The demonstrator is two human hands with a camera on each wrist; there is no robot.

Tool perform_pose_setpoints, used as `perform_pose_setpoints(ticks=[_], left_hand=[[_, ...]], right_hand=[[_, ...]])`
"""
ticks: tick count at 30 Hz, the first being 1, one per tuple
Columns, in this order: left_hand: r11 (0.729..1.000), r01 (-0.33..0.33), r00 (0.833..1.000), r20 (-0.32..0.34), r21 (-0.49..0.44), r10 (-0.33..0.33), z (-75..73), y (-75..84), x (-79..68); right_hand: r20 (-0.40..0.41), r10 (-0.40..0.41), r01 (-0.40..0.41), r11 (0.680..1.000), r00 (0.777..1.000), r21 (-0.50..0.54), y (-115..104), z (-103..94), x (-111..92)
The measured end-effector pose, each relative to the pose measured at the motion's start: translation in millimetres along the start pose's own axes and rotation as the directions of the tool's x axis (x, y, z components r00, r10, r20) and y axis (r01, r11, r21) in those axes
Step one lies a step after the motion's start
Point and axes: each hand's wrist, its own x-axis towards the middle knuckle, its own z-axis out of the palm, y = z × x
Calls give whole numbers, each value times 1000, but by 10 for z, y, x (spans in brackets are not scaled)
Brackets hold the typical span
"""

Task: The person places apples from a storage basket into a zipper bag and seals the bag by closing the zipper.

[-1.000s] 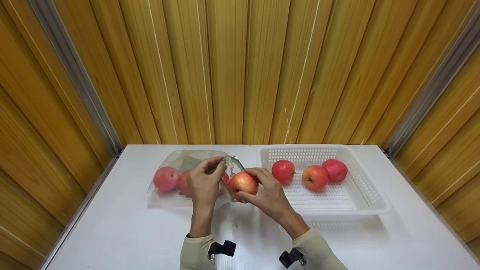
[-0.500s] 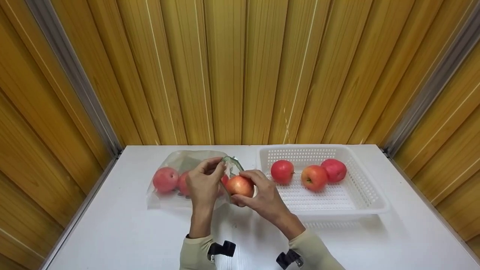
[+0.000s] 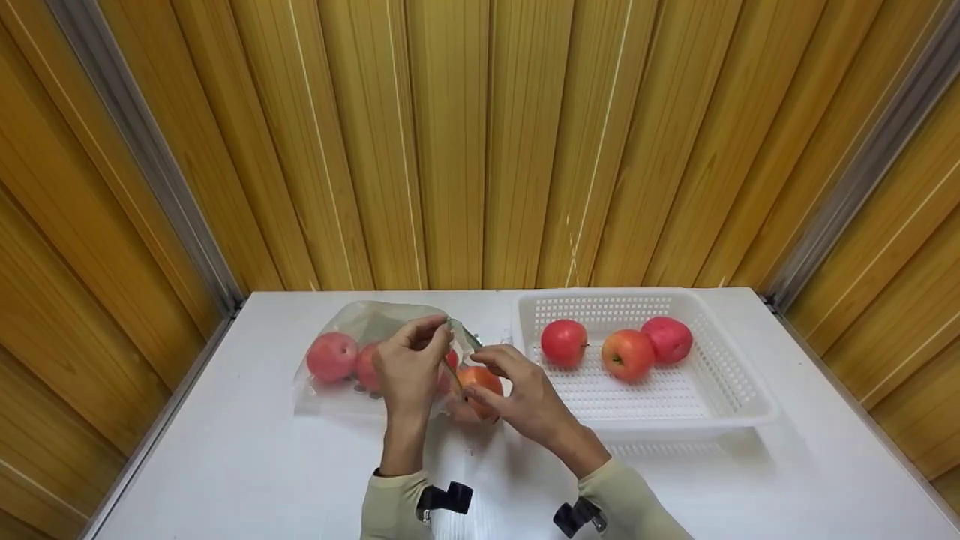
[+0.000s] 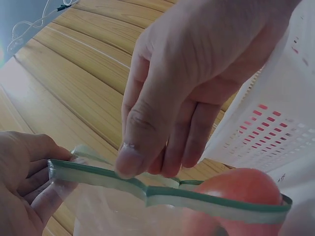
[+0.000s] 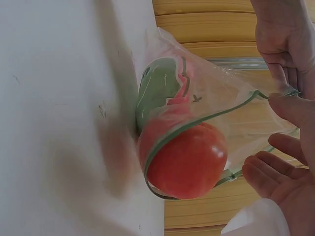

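My left hand (image 3: 409,367) pinches one end of the green-edged rim of a clear zip bag (image 3: 375,319), whose mouth faces right. Just inside that mouth sits an apple (image 3: 482,382), also seen in the right wrist view as a red apple (image 5: 189,162) partly behind the clear film. Over the mouth, my right hand (image 3: 525,386) has its thumb and fingers apart with nothing gripped between them; its thumb is close to the rim. More red fruits, including one apple (image 3: 332,358) at the left, lie inside the bag, partly hidden by my left hand.
A white perforated basket (image 3: 739,390) stands on the right with a red apple (image 3: 564,343), an orange-red apple (image 3: 628,355) and a pinkish-red fruit (image 3: 667,340) inside. The white table (image 3: 247,465) runs back to a wood-patterned wall (image 3: 450,150).
My right hand has moved the apple left into the bag's mouth and let go of it; the apple now sits lower. My left hand keeps its pinch on the rim.
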Motion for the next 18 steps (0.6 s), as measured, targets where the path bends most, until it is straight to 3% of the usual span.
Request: perform_pose_setpoints(ticks=[9,18], left_hand=[[999,-33,999,-6,1,33,2,1,15],[1000,-22,1000,-12,-1,22,-16,18,-9]], right_hand=[[-85,-24,22,1000,996,-18,32,-198,-47],[-102,37,-41,998,994,-43,84,-272,-92]])
